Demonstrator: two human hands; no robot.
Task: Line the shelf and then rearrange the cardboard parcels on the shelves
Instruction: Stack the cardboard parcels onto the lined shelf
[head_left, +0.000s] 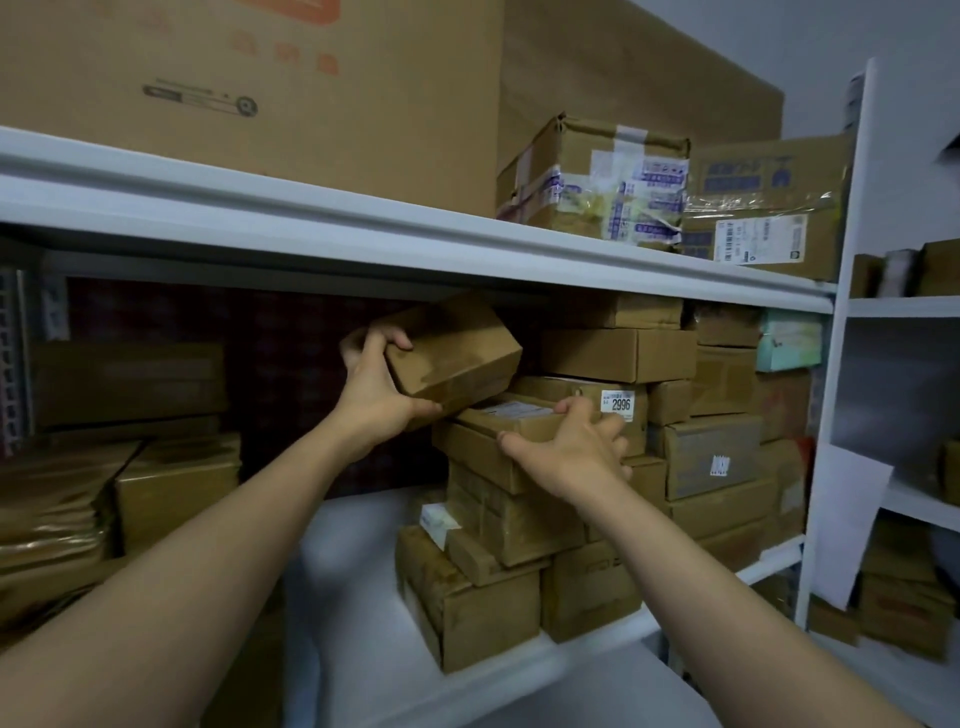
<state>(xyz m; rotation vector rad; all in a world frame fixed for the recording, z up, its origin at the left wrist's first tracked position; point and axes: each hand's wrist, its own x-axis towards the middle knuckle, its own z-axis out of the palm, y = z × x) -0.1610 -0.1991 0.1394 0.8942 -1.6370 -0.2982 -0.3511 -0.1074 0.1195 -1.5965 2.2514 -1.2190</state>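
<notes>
My left hand (375, 385) grips the near end of a small cardboard parcel (457, 349), held tilted just under the upper shelf board. My right hand (571, 447) clasps the front corner of a flat parcel (514, 418) lying on top of the parcel stack (498, 540) on the middle shelf. A box with a white "2996" label (617, 404) sits right behind my right fingers. The shelf floor (358, 582) is covered with a white liner between the stacks.
Flat brown parcels (130, 467) are piled at the shelf's left. More boxes (727, 415) fill the right side up to the white upright (826, 415). A huge carton (260, 78) and taped boxes (597, 182) stand on the upper shelf. Another shelf unit (909, 467) is at the right.
</notes>
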